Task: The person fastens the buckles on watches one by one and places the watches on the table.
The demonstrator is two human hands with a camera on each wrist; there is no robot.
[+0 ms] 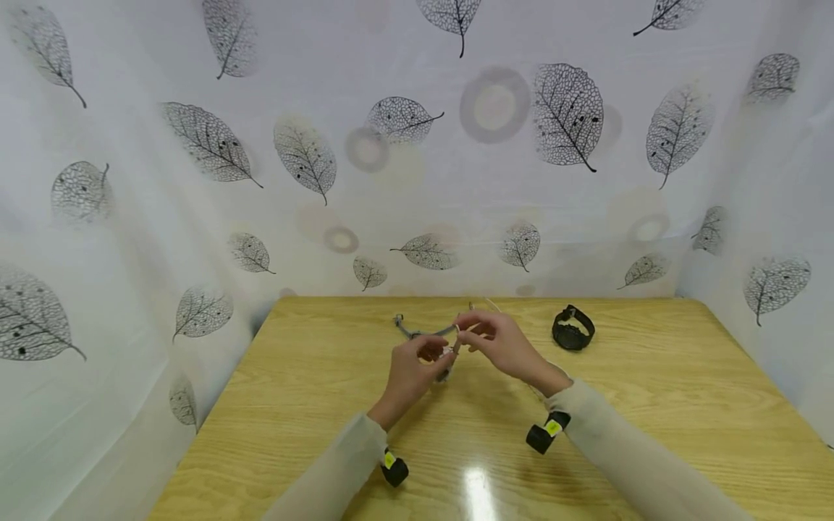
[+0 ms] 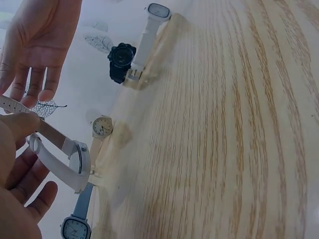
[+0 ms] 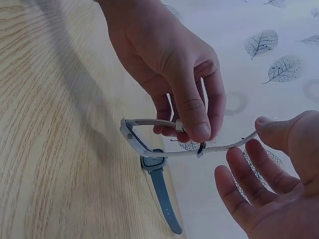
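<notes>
A white-strapped wristwatch [image 2: 82, 167] with a squarish case hangs from my left hand [image 1: 412, 369]. In the right wrist view, that hand's thumb and fingers pinch the strap by its buckle [image 3: 180, 126], and a dark keeper loop [image 3: 201, 149] shows just below the thumb. My right hand [image 1: 498, 344] holds the free end of the strap [image 3: 244, 141] between thumb and forefinger, its other fingers spread loosely below. Holes show along this end in the left wrist view. Both hands are close together above the table.
Behind the hands lies a blue-grey watch [image 2: 76, 228]. A beige round-faced watch [image 2: 102, 126], a black watch [image 1: 573, 329] and another white watch [image 2: 147, 37] are spread along the far side of the wooden table [image 1: 313, 405]. A leaf-patterned curtain [image 1: 417, 188] stands beyond.
</notes>
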